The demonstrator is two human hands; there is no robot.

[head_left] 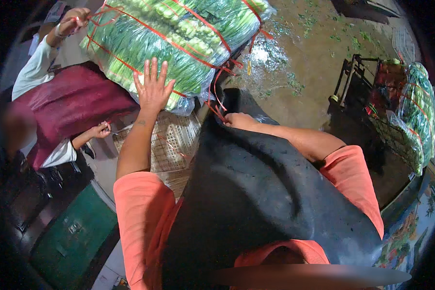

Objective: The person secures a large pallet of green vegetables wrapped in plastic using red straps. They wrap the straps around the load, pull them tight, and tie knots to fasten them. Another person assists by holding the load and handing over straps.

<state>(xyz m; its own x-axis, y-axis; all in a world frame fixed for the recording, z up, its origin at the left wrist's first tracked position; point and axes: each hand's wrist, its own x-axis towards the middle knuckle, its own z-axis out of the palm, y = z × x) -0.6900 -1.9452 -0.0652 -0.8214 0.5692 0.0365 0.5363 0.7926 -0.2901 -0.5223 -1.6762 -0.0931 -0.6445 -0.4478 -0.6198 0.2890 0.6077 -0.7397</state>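
Observation:
A large bundle of leafy green vegetables point(179, 48) with pale stalks, wrapped in clear plastic, lies across the top of the head view. Red plastic twine point(171, 44) runs around it in several bands. My left hand point(153, 89) rests on the near side of the bundle, its fingers stretched out. Beside the near right corner, my right hand point(239, 121) is closed on loose ends of the same twine, which lead up to the bundle. To the left, a co-worker's raised hand point(76, 18) grips twine at the bundle's far left corner; their lower hand point(101, 129) pinches something red.
Beneath the bundle shows a pale woven basket point(174, 145). A metal-framed cart point(355, 79) stands at the right, near another wrapped vegetable bundle point(417, 116). Leaf scraps point(295, 84) litter the wet floor point(319, 63). A green panel point(75, 237) lies at the lower left.

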